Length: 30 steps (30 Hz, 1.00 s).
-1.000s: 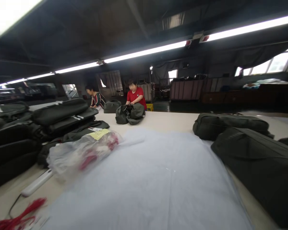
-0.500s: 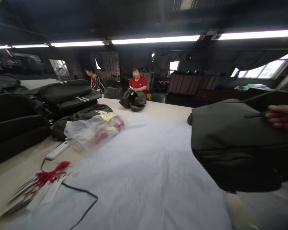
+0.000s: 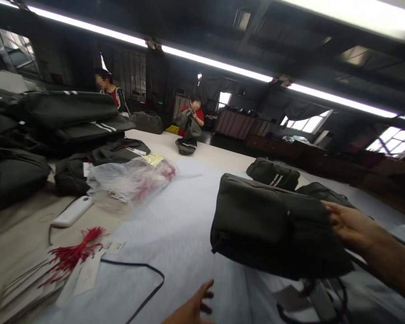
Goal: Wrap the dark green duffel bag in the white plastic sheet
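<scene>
The dark bag [image 3: 273,225] has swung in over the white sheet [image 3: 175,234], long axis left-right; the right hand [image 3: 349,222] grips its right end, the open, empty left hand [image 3: 192,308] reaches below

My right grip [image 3: 349,225] held the bag [image 3: 273,225] by its right side, above the sheet [image 3: 175,225] spread on the table [image 3: 23,229]. My left grip [image 3: 192,308] hung open low before the bag, touching nothing. A cord [image 3: 138,274] lay on the sheet left of that grip. Further left lay tags [image 3: 70,254] on the table, with a power bank [image 3: 72,210] behind them. Behind that sat a plastic pack [image 3: 131,180], at the sheet's left edge. Stacked bags [image 3: 70,117] lay behind it and to its left. Two more bags [image 3: 273,173] lay behind mine. Two people [image 3: 194,114] worked at the table's far end.
</scene>
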Tool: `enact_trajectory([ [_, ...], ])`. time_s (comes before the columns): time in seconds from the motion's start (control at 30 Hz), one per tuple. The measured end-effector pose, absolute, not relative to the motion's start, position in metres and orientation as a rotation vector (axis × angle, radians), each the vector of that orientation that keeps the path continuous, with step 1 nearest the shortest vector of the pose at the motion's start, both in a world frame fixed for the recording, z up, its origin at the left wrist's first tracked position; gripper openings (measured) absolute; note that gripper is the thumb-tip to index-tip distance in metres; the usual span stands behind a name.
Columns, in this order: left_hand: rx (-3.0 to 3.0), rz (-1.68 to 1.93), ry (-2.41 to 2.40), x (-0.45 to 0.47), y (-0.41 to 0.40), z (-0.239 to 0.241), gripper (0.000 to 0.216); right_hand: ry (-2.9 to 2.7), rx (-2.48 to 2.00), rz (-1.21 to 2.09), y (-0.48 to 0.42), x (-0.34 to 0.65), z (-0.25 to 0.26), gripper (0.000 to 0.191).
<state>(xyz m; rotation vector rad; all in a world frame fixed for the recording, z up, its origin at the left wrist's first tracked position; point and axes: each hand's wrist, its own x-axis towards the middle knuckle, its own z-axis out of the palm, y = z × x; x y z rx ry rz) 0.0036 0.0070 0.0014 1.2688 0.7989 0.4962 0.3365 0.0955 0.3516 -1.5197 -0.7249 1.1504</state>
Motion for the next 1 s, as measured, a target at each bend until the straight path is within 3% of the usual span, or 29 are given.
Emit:
enact_trajectory([
  [0.07,0.995,0.656,0.687,0.015,0.019,0.009,0.118,-0.44,-1.476,1.314,0.083,0.31,0.348,0.052],
  [0.13,0.757,0.771,0.622,0.027,0.028,0.023,0.123,-0.337,-1.439,1.339,0.076,0.285,0.35,0.05],
  [0.27,0.584,0.931,0.492,0.032,0.037,0.05,0.097,-0.33,-1.483,1.325,0.088,0.236,0.35,0.038],
  [0.37,0.468,0.98,0.481,0.018,0.045,0.039,0.082,-0.495,-1.582,1.357,0.109,0.198,0.332,0.029],
  [0.57,0.237,1.085,1.026,-0.029,0.062,-0.038,0.096,-0.81,-1.633,1.611,0.148,0.095,0.244,0.034],
  [0.67,0.287,1.186,1.139,-0.058,0.068,-0.051,0.099,-0.888,-1.635,1.562,0.166,0.06,0.205,0.036],
  [0.87,0.665,1.485,1.394,-0.097,0.086,-0.012,0.078,-1.047,-1.476,1.637,0.19,0.073,0.204,0.02],
  [1.0,0.984,1.442,1.602,-0.108,0.108,0.024,0.074,-1.212,-1.388,1.832,0.172,0.123,0.233,0.025],
])
